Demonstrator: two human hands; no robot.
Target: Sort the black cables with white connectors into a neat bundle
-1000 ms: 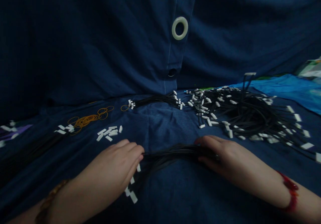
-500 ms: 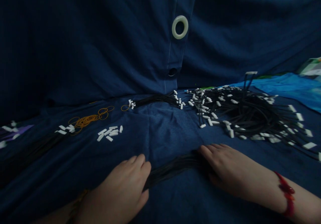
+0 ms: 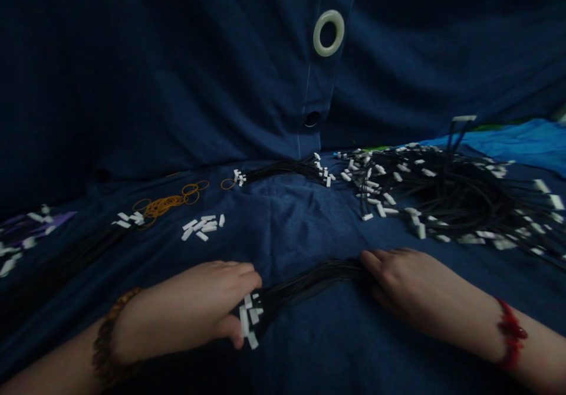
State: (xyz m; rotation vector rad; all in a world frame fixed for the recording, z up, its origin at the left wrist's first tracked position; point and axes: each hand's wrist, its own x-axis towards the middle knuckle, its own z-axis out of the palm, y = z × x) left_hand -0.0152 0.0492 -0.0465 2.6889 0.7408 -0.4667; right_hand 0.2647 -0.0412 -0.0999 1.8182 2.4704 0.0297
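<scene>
The left hand lies knuckles-up on the blue cloth, its fingers curled round one end of a bundle of black cords; white tabs stick out from under its fingertips. A beaded bracelet sits on that wrist. The right hand grips the other end of the same bundle, fingers folded over it and palm down, with a red band at the wrist. The bundle sags a little between the two hands and rests on the cloth near the front edge of the view.

Beyond the right hand, a big loose heap of black cords with white ends spreads over the right side. Further back, near the middle, a smaller tied bunch lies just beside that heap, white tabs at both its ends. Beyond the left hand, a few loose tabs lie in a small cluster, and behind them a tangle of orange rubber bands. More cords and tabs lie dimly at the far left. A dark blue curtain hangs behind it all, with a pale ring set in it. A lighter blue sheet shows at the right edge.
</scene>
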